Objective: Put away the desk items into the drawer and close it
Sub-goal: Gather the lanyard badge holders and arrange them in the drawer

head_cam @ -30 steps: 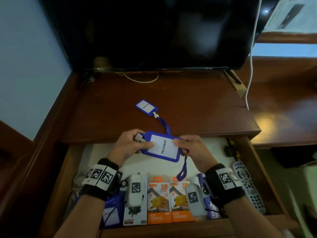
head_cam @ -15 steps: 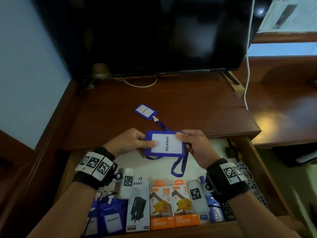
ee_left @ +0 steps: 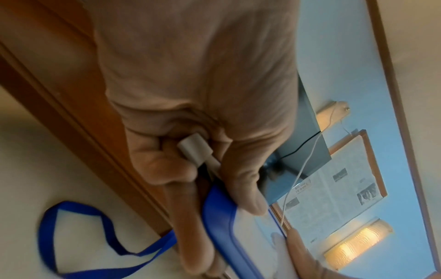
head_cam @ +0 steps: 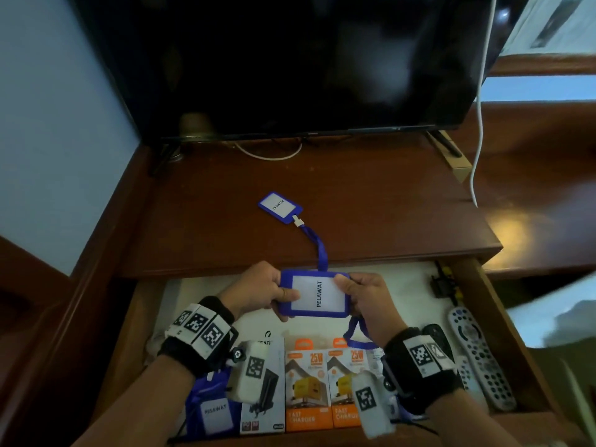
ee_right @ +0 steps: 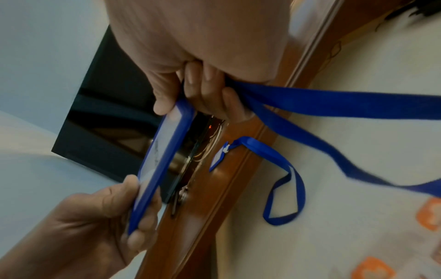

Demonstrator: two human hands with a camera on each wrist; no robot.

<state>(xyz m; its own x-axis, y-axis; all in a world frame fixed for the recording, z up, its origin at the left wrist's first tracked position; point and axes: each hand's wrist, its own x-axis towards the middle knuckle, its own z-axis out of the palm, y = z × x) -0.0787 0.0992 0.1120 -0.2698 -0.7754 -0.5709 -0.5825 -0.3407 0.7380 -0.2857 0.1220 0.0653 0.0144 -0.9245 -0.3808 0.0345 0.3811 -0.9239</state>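
A blue badge holder [head_cam: 314, 294] with a white "PELAWAT" card hangs level over the open drawer [head_cam: 503, 343], held by both hands. My left hand [head_cam: 258, 290] pinches its left edge [ee_left: 222, 213] and curls round its grey clip [ee_left: 194, 148]. My right hand [head_cam: 364, 296] pinches the right edge [ee_right: 176, 113] and gathers the blue lanyard [ee_right: 310, 102] in its fingers. The lanyard's loop [head_cam: 354, 333] droops below the holder. A second blue badge holder [head_cam: 280, 207] lies on the desk top, its lanyard [head_cam: 319, 246] trailing over the front edge.
The drawer's front row holds another badge holder [head_cam: 214, 414], a charger box [head_cam: 264, 388], and two orange charger boxes [head_cam: 322, 388]. Remotes [head_cam: 480, 353] lie along its right side. A dark TV [head_cam: 306, 59] stands at the back of the desk [head_cam: 387, 204], with a white cable [head_cam: 479, 124] hanging right.
The badge holder has turned from tilted to level and dropped slightly toward the drawer. Both hands keep their grip on it; its lanyard now hangs lower on the right.
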